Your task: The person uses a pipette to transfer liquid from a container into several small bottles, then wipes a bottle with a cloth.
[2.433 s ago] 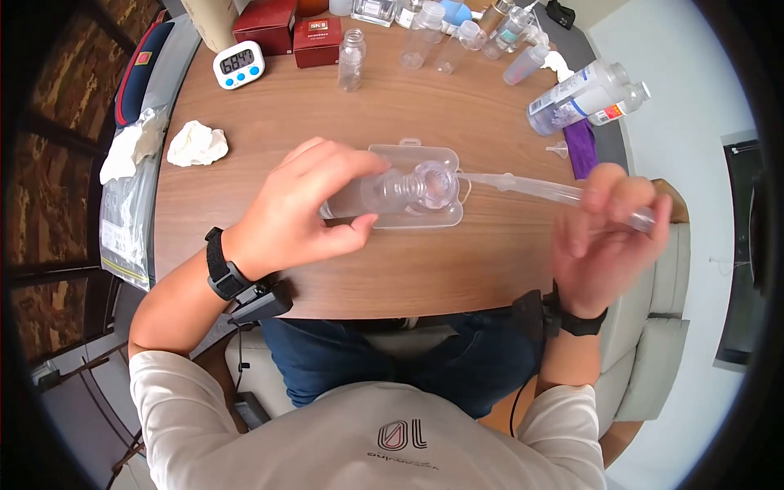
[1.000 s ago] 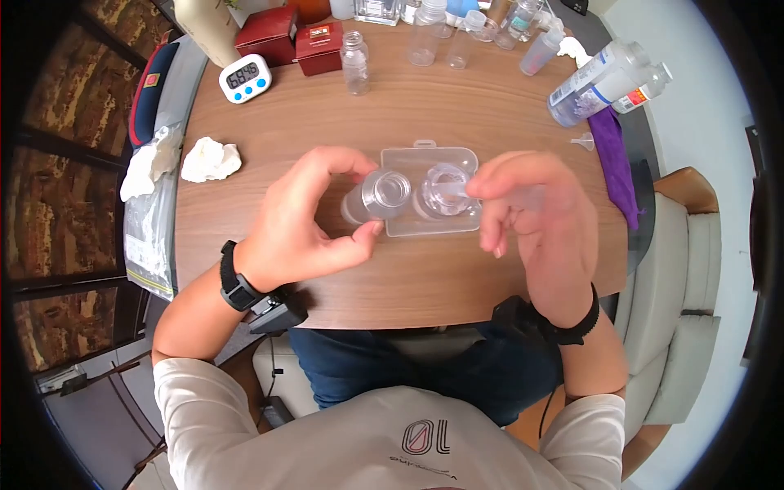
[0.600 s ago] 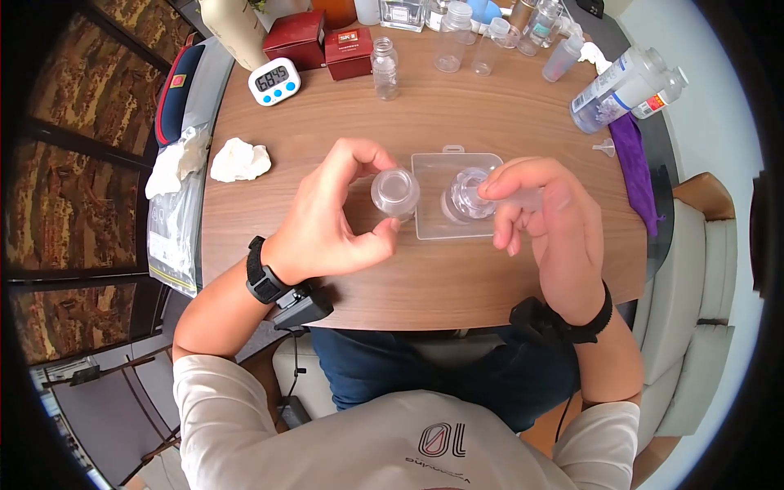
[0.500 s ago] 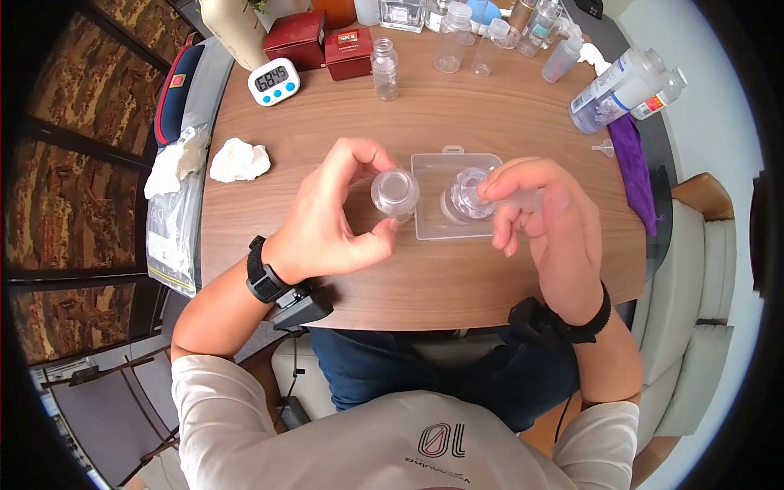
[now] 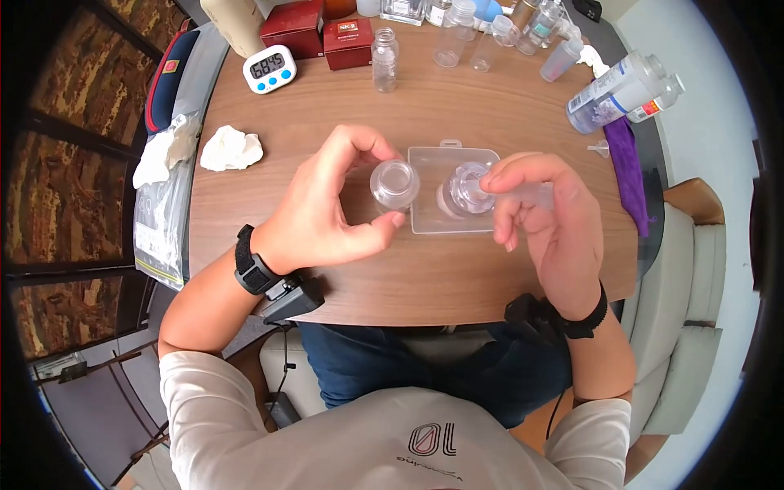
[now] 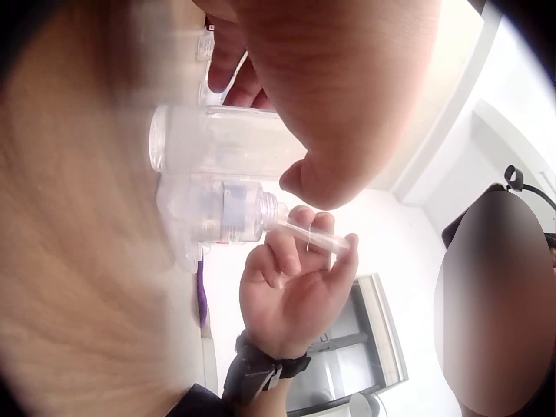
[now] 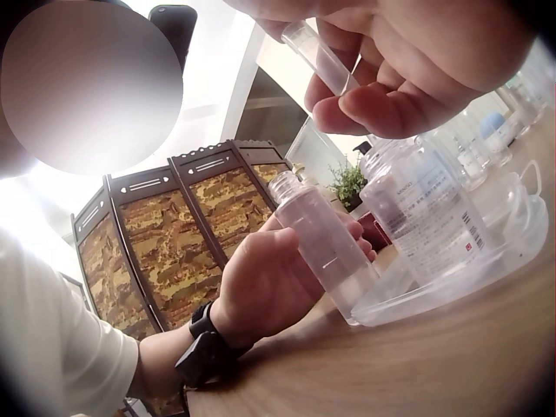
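Observation:
My left hand holds a clear, uncapped bottle between thumb and fingers. It stands nearly upright at the left edge of a clear plastic tray. In that tray sits a second clear bottle with a printed label, its mouth uncovered. Over this one, my right hand pinches a clear plastic pipette between thumb and fingers. The pipette slants down to the labelled bottle's mouth, its lower end hidden by my fingers in the right wrist view.
Beyond the hands stand an empty small bottle, a white timer, red boxes and several bottles. Crumpled tissue lies at left. Two larger bottles, a small funnel and a purple cloth are at right.
My right hand has come in from the right, bringing the pipette over the labelled bottle. The left-hand bottle, earlier tipped toward the labelled bottle, now stands nearly upright. Little differs over the last half second.

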Demonstrator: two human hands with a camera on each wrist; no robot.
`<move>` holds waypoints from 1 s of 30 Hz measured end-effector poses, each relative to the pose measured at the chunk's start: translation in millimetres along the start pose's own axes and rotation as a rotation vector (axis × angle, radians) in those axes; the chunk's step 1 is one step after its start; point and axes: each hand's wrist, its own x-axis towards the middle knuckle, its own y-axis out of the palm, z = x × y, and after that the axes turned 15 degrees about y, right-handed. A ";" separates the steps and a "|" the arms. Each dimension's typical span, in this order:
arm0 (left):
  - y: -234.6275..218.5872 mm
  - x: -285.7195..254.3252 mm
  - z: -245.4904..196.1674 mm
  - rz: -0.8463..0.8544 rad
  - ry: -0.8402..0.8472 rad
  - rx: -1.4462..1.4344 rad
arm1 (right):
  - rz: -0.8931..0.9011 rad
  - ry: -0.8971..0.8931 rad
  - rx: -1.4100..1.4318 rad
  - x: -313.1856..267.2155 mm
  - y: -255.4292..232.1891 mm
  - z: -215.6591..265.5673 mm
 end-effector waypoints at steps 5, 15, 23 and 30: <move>-2.0 -0.6 -2.6 0.014 0.055 0.160 | -0.019 -0.111 0.028 -2.7 -5.3 -1.0; 0.2 11.3 -13.0 0.048 0.238 0.408 | -0.036 -0.512 0.289 -30.5 -31.5 32.0; 2.6 13.3 -14.8 0.071 0.253 0.422 | -0.046 -0.407 0.058 -28.7 -8.2 27.0; 2.2 12.5 -14.5 0.070 0.252 0.432 | -0.013 -0.413 0.023 -29.6 -7.8 26.6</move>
